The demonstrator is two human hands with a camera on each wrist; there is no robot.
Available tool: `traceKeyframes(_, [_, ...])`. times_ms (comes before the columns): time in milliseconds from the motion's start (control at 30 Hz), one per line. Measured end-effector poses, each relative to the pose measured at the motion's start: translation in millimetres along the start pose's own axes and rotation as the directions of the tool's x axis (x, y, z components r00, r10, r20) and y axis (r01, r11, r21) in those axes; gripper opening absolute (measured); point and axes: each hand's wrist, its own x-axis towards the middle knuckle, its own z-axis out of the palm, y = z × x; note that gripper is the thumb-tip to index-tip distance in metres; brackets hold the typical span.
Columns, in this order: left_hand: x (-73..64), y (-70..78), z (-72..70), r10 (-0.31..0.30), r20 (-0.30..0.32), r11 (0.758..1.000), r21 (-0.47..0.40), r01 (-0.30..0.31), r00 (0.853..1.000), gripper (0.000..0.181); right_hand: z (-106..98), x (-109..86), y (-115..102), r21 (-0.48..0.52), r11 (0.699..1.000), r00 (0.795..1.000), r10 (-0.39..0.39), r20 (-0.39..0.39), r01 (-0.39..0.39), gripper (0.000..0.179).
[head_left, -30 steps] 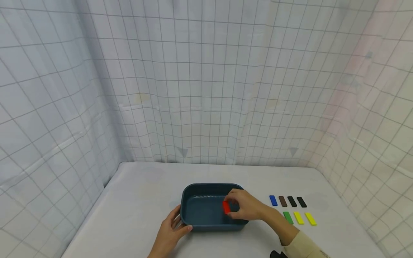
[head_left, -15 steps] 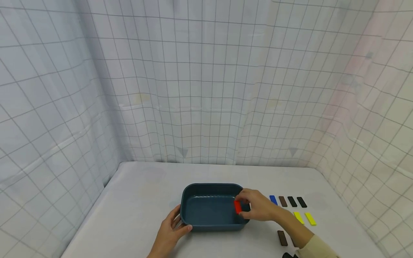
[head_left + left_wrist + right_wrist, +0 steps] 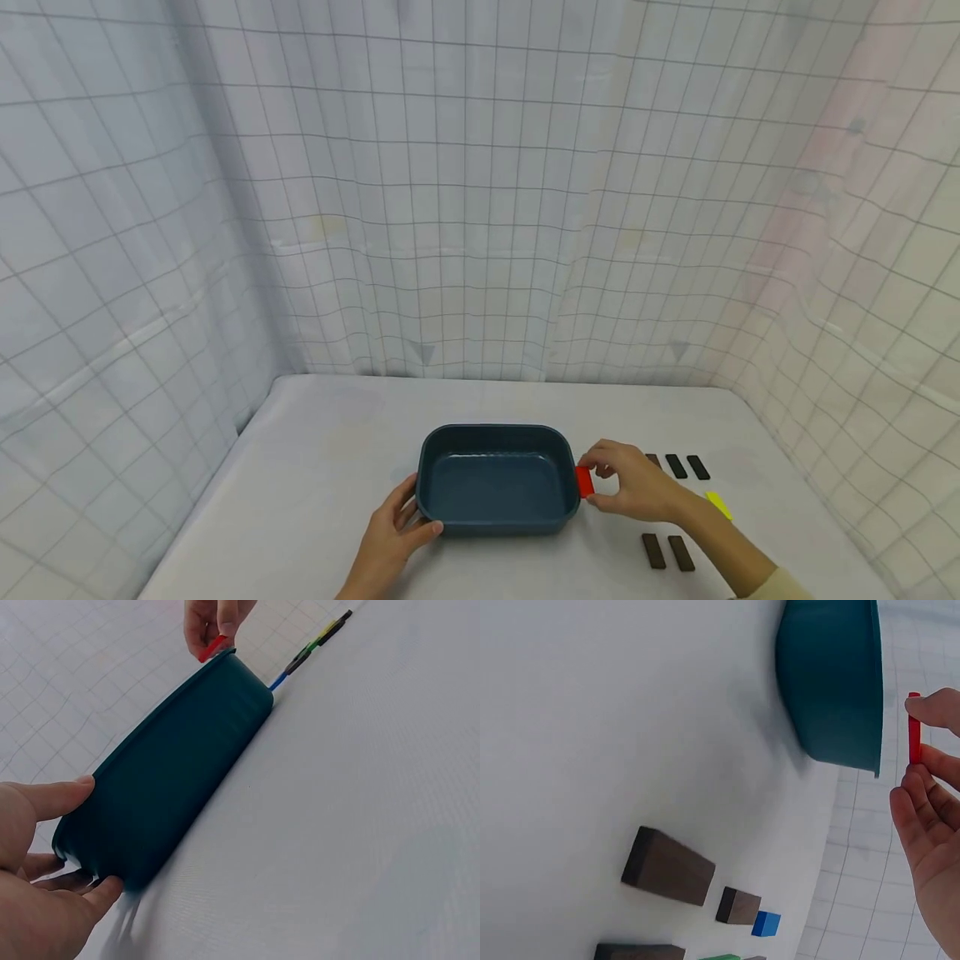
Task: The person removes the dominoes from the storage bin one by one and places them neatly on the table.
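A dark teal rectangular baking dish [image 3: 498,528] sits on the white table, with nothing inside. My left hand [image 3: 388,533] grips its left end, thumb at the front corner of the rim and fingers along the side wall; the left wrist view shows thumb and fingers spread around that end. Just outside the dish's right rim, my right hand [image 3: 637,485] pinches a small flat red block [image 3: 585,482] between thumb and fingertips. From the right wrist, this block [image 3: 914,729] appears edge-on, raised at about rim height beside the dish.
Flat blocks lie in rows right of the dish: black ones [image 3: 677,467] behind, a yellow block [image 3: 718,505] partly behind the right forearm, dark brown ones [image 3: 653,551] in front. A blue block [image 3: 766,924] shows in the right wrist view. Gridded white curtains [image 3: 480,250] enclose the table.
My right hand has moved right with the red block, from over the dish's inside to beyond its right rim. My left hand keeps its place on the dish.
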Motion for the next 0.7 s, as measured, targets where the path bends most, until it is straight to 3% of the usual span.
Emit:
traceKeyframes(167, [-0.5, 2.2, -1.3, -0.011, 0.009, 1.000, -0.024, 0.012, 1.000, 0.087, -6, -18.4, 8, 0.019, 0.997, 0.998, 0.070, -0.002, -0.070, 0.030])
traceKeyframes(700, [-0.4, 1.7, 0.0, -0.012, -0.003, 1.000, -0.008, 0.012, 1.000, 0.086, -23, -78.4, 35, 0.058, 0.992, 0.994, 0.109, -0.001, -0.108, 0.033])
